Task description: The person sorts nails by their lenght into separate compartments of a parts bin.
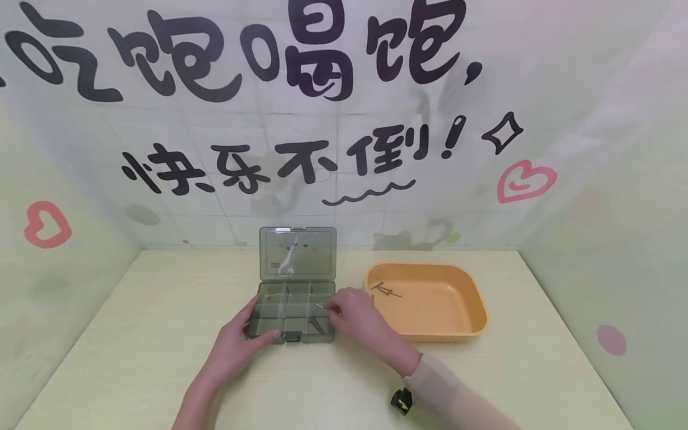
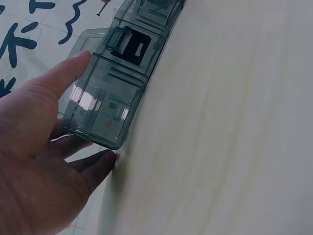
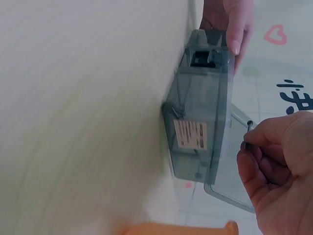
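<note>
A translucent grey-green compartment box (image 1: 283, 312) sits on the table with its lid (image 1: 298, 254) raised at the back. My left hand (image 1: 236, 343) grips its left side, the thumb over the front rim and the fingers against the end wall, as the left wrist view shows. Over the right-hand compartments, my right hand (image 1: 357, 316) pinches a thin metal screw (image 1: 319, 306) between thumb and fingertips. Its end also sticks up from the pinch in the right wrist view (image 3: 250, 126). Dark screws (image 1: 316, 325) lie in the front right compartment.
Right of the box stands an orange tray (image 1: 441, 338) with several screws (image 1: 384, 290) at its left end. A small black object (image 1: 401, 401) shows beside the right sleeve (image 1: 451, 388). Printed wall sheets border the table (image 1: 312, 388) behind and at both sides.
</note>
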Demonstrator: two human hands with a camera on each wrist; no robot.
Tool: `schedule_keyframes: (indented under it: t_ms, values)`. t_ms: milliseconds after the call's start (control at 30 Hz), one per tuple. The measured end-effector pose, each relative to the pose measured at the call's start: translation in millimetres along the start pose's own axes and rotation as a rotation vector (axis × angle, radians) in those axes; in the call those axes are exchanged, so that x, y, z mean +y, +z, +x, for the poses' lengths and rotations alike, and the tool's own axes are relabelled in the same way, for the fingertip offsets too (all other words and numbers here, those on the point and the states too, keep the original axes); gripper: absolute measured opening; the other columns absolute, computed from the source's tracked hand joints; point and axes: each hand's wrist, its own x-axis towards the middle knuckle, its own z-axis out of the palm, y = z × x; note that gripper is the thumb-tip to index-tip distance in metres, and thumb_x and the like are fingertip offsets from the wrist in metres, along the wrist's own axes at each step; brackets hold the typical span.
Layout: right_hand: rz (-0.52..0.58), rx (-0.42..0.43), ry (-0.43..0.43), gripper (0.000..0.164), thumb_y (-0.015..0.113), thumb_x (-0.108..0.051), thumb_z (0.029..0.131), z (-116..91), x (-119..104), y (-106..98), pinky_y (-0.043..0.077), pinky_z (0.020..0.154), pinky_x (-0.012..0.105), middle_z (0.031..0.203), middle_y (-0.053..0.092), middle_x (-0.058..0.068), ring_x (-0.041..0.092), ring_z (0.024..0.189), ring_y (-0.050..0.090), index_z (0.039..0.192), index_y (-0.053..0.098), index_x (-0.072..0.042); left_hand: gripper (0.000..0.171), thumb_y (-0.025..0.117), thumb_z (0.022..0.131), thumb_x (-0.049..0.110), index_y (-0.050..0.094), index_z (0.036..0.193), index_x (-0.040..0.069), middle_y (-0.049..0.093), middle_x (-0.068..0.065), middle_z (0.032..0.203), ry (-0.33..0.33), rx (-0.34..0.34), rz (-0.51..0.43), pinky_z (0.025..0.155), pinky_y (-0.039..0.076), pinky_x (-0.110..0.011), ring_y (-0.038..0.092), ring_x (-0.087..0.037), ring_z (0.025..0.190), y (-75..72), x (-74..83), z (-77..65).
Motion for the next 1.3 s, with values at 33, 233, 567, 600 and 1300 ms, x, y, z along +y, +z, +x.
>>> schedule_keyframes:
  t_ms: [33, 233, 567, 600, 1300]
  values:
    - [0.003, 0.005, 0.020, 0.017, 0.074, 0.003, 0.088, 0.0, -0.9, 3.3, 0.055, 0.073, 0.019, 0.096, 0.076, 0.008, 0.017, 0.084, 0.068, 0.103, 0.079, -0.002, 0.098, 0.078, 0.092, 0.040, 0.022, 0.163, 0.003, 0.030, -0.030, 0.160, 0.000, 0.000, 0.003, 0.113, 0.036, -0.061, 0.034, -0.050, 0.143, 0.2, 0.2, -0.1]
    - [0.009, 0.047, 0.052, 0.017, 0.073, 0.005, 0.086, -0.5, -0.5, 20.7, 0.059, 0.076, 0.024, 0.098, 0.076, 0.011, 0.021, 0.087, 0.071, 0.101, 0.078, -0.001, 0.098, 0.078, 0.092, 0.042, 0.023, 0.162, 0.002, 0.030, -0.030, 0.160, 0.001, -0.004, 0.010, 0.114, 0.035, -0.061, 0.034, -0.050, 0.143, -0.4, 2.4, -1.8]
    - [-0.013, 0.068, 0.058, 0.013, 0.073, 0.001, 0.088, -1.1, -6.0, 24.4, 0.059, 0.075, 0.027, 0.096, 0.076, 0.010, 0.021, 0.087, 0.071, 0.100, 0.079, -0.001, 0.099, 0.078, 0.092, 0.043, 0.022, 0.162, 0.001, 0.031, -0.030, 0.160, -0.012, -0.006, 0.003, 0.113, 0.037, -0.061, 0.036, -0.050, 0.142, -0.1, 1.1, 0.3]
    - [-0.021, 0.076, 0.049, 0.012, 0.073, 0.000, 0.088, -1.2, -6.2, 24.6, 0.059, 0.074, 0.026, 0.094, 0.076, 0.009, 0.020, 0.085, 0.070, 0.099, 0.079, -0.002, 0.099, 0.078, 0.092, 0.042, 0.022, 0.162, 0.001, 0.031, -0.031, 0.159, -0.011, -0.005, 0.003, 0.113, 0.037, -0.061, 0.037, -0.050, 0.142, 0.0, 1.1, 0.5]
    - [0.205, 0.157, 0.089, 0.014, 0.073, 0.001, 0.091, -7.0, 16.5, -6.4, 0.057, 0.072, 0.023, 0.095, 0.074, 0.007, 0.017, 0.083, 0.068, 0.105, 0.077, 0.000, 0.099, 0.079, 0.091, 0.041, 0.022, 0.163, 0.003, 0.031, -0.031, 0.160, -0.011, -0.007, 0.009, 0.112, 0.037, -0.061, 0.037, -0.052, 0.141, 0.2, 2.0, 1.8]
